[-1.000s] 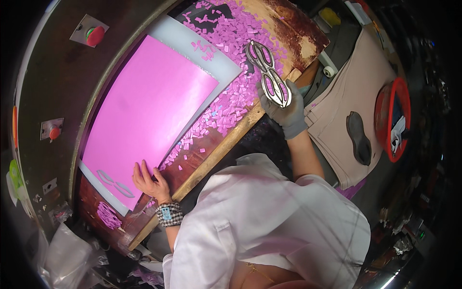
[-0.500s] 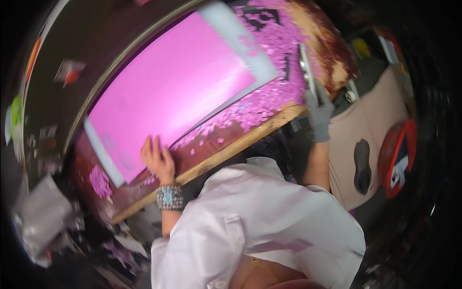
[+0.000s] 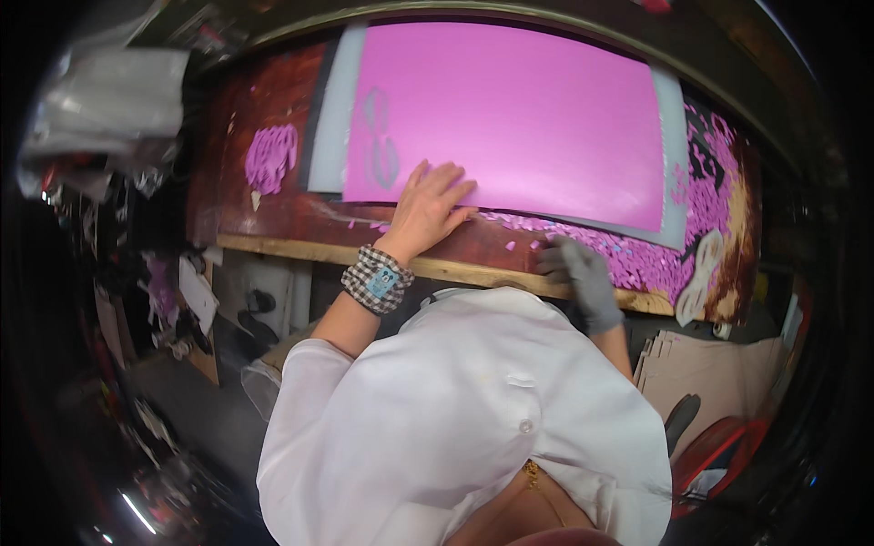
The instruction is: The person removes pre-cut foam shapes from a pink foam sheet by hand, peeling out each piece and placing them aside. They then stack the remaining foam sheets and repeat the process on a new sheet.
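A large pink sheet [image 3: 519, 118] lies over a pale cutting board [image 3: 672, 155] on the worktable. Two grey sole-like outlines [image 3: 382, 136] show near its left end. My bare left hand [image 3: 432, 209], fingers spread, lies flat on the sheet's near edge. A checked cuff rings that wrist. My right hand [image 3: 583, 280], in a grey glove, is over the table's front edge near the pink scraps. Its fingers are slightly blurred and loosely apart, and I see nothing in them. A pale sole-shaped frame, like a cutting die [image 3: 699, 278], rests at the table's right front corner.
Small pink scraps [image 3: 628, 255] cover the table's front and right side. A pile of pink strips [image 3: 271, 159] sits at the left. The wooden table edge [image 3: 455, 271] runs before me. Beige sheets [image 3: 710, 373] and a red basin [image 3: 728, 455] are at the lower right.
My right hand has left the metal frame at the right and moved left to the table's front. The view has turned. My left hand stays on the pink sheet's near edge.
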Demonstrator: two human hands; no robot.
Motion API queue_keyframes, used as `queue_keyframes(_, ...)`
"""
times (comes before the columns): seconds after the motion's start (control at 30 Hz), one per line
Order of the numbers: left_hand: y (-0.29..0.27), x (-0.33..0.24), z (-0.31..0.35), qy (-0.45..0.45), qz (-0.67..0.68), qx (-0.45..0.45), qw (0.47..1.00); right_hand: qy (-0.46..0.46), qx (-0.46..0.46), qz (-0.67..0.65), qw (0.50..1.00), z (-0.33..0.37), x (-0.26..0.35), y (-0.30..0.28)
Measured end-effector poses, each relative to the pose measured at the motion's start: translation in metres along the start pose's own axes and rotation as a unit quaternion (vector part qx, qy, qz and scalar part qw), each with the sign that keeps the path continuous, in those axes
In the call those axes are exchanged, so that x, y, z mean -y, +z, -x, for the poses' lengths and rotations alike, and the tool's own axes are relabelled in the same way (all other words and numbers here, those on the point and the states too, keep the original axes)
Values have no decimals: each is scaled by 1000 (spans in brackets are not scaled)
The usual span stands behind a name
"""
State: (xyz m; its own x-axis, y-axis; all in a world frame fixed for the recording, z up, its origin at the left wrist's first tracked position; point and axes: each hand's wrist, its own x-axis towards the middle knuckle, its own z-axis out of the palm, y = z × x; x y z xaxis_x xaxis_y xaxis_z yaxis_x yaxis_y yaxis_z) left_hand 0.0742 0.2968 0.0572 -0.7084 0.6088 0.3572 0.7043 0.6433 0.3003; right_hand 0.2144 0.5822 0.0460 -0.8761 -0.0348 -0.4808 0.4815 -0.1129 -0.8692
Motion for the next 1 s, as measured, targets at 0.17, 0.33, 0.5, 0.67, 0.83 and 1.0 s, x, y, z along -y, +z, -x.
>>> queue_keyframes(0.17,-22,42,45,-289,-124,-132,940,92,117,-296,944,-49,8,76)
queue_keyframes(0.33,-29,76,48,-400,-37,-129,907,178,115,-382,900,-77,12,84)
queue_keyframes(0.5,-62,62,15,-424,456,-83,778,174,77,-423,886,-90,21,99)
queue_keyframes(0.67,-106,26,7,-288,627,-7,724,-94,-30,-311,945,-50,87,21)
queue_keyframes(0.83,-91,39,17,-82,367,29,926,-202,-343,-172,901,79,117,-121)
queue_keyframes(1.0,-85,115,36,-237,96,-103,961,-4,-587,3,810,221,42,-129)
